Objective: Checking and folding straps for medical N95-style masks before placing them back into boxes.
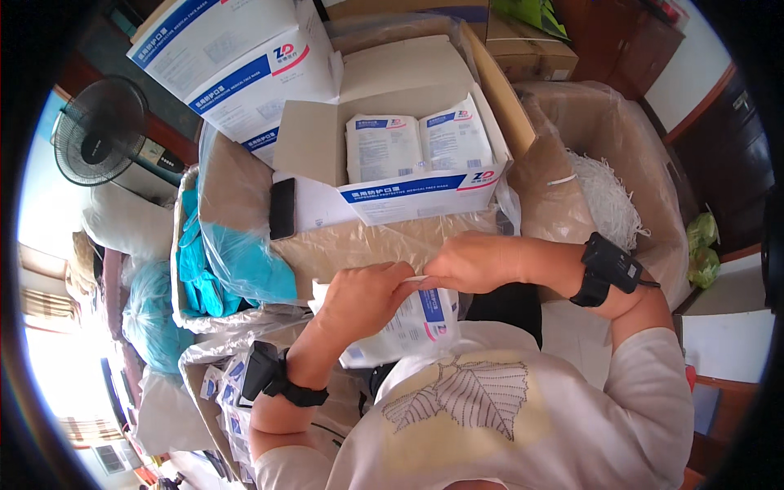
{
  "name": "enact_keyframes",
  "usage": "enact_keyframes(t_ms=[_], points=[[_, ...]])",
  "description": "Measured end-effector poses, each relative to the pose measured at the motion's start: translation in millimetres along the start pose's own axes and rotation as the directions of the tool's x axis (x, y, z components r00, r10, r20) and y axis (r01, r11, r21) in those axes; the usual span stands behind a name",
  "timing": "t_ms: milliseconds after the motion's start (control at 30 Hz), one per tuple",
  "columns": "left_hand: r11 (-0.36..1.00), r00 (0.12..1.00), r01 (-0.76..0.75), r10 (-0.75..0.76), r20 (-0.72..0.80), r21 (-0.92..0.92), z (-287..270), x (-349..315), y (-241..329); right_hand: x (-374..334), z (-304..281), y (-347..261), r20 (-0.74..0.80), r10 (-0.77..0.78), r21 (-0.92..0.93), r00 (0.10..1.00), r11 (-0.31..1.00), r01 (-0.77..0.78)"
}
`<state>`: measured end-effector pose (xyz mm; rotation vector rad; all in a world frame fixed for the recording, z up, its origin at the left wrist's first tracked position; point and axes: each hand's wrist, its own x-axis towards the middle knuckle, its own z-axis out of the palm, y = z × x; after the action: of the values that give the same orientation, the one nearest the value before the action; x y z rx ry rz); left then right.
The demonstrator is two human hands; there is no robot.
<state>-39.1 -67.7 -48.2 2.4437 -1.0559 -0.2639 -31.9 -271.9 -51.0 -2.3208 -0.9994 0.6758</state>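
Seen from above, a person's left hand (359, 298) and right hand (474, 261) both pinch the top edge of one white and blue sealed packet (416, 322), held close to the chest. Just beyond the hands, one open white box (408, 200) holds two more packets (418, 147) standing side by side. One large bag-lined carton (621, 139) of shredded white paper sits to the right. One bin of teal material (212, 261) and one black fan (102, 131) lie left.
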Motion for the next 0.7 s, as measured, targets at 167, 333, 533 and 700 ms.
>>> enact_keyframes(t_ms=[167, 333, 533, 700], points=[[0.863, 0.982, 0.178, -0.126, 0.139, -0.473, 32, -12, -26, 9, 43, 12, -0.272, -0.159, -0.172, 0.949, 0.978, 0.114], [0.471, 0.909, 0.2, -0.417, -0.017, -0.859, 88, -18, -59, 17, 45, 11, -0.352, -0.312, -0.373, 0.882, 0.912, 0.173], [0.613, 0.823, 0.268, -0.547, -0.154, -0.743, 86, 2, -78, -1, 45, -4, -0.468, -0.35, -0.338, 0.812, 0.919, 0.201], [0.694, 0.687, 0.255, -0.62, -0.379, -0.673, 75, 20, -98, -17, 40, -14, -0.495, -0.325, -0.329, 0.806, 0.929, 0.172]])
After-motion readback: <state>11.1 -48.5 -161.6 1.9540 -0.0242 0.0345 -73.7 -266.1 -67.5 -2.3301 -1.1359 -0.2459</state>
